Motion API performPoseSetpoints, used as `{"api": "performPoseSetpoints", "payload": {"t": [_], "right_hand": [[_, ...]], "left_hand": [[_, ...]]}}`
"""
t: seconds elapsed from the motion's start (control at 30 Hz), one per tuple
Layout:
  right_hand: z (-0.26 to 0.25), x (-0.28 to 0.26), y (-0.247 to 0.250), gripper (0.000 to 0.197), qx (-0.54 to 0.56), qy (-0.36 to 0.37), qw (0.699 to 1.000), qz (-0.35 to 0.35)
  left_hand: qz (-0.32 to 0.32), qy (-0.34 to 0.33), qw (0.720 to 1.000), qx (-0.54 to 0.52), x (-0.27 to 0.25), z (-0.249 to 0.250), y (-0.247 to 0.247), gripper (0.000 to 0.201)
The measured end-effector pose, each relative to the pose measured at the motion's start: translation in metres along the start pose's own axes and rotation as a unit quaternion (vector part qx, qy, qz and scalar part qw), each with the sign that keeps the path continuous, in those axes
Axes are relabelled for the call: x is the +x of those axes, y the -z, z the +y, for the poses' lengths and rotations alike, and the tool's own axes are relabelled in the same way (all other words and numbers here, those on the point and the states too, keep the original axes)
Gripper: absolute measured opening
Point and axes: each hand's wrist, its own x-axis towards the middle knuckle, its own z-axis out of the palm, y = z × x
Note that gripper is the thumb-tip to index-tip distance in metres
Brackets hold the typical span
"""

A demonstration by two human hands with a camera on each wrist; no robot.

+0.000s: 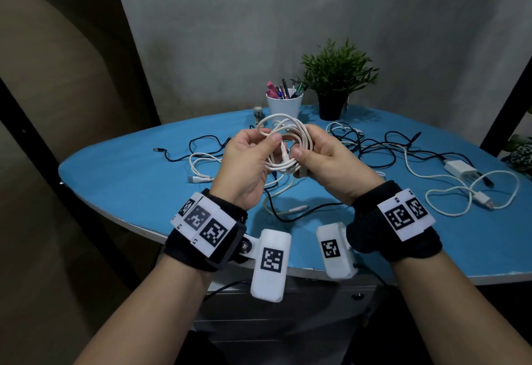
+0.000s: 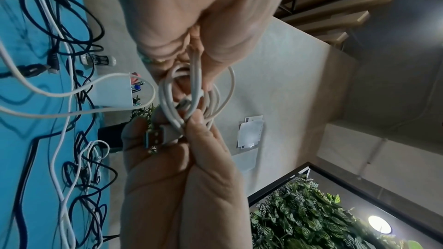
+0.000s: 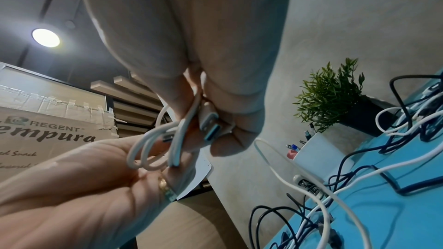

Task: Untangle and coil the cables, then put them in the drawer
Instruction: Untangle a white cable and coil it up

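A white cable coil (image 1: 283,137) is held up over the blue table (image 1: 129,186) between both hands. My left hand (image 1: 267,140) pinches the loops on one side with its thumb on top. My right hand (image 1: 305,146) grips the other side, with the coil's USB plug (image 3: 210,126) between its fingers. The left wrist view shows the coil (image 2: 191,97) and that plug (image 2: 155,135) close up. Loose black and white cables (image 1: 362,146) lie tangled on the table behind and right of the hands. A white cable with a charger (image 1: 457,167) lies far right. The drawer front (image 1: 288,304) below the table looks closed.
A white pen cup (image 1: 285,105), a potted plant (image 1: 336,82) and a small object (image 1: 257,113) stand at the table's back edge. More white and black cable (image 1: 198,163) lies left of the hands. A dark shelf frame (image 1: 506,105) stands at the right.
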Motion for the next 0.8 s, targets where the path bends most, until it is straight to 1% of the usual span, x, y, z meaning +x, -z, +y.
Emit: {"api": "performPoseSetpoints", "payload": {"t": [0.1,0.2,0.27,0.33,0.43,0.6,0.7,0.77,0.8], "right_hand": [[-0.0005,0.0013,-0.0019,0.038,-0.012,-0.001,1.000,0.006],[-0.0022,0.0021,-0.0027,0.041,-0.015,0.002,1.000,-0.005],[-0.0026,0.0019,-0.0020,0.041,-0.013,0.002,1.000,-0.016],[-0.0022,0.0011,-0.0018,0.044,-0.001,0.003,1.000,-0.024],[-0.0019,-0.0007,-0.0023,0.047,0.023,-0.002,0.999,-0.030],[-0.0048,-0.0010,-0.0027,0.056,0.037,-0.006,0.999,-0.033],[-0.0061,0.0000,-0.0022,0.052,0.042,0.001,0.998,-0.039],[-0.0079,0.0004,-0.0006,0.049,0.053,0.007,0.998,-0.031],[-0.0089,0.0009,0.0006,0.047,0.058,0.009,0.998,-0.023]], "left_hand": [[0.027,-0.009,1.000,-0.009,0.0009,-0.0026,-0.0025,0.012],[0.044,-0.017,0.999,-0.022,0.0017,-0.0045,-0.0040,0.012],[0.047,-0.008,0.998,-0.039,0.0029,-0.0056,-0.0026,0.011],[0.040,0.012,0.997,-0.058,0.0045,-0.0059,-0.0002,0.011],[0.034,0.029,0.996,-0.073,0.0054,-0.0068,0.0017,0.023],[0.033,0.028,0.996,-0.083,0.0043,-0.0060,0.0017,0.023],[0.038,0.018,0.995,-0.094,0.0029,-0.0034,-0.0006,0.013],[0.034,0.003,0.997,-0.073,0.0021,-0.0016,-0.0005,0.014],[0.020,0.001,0.998,-0.052,0.0023,-0.0003,0.0012,0.017]]}}
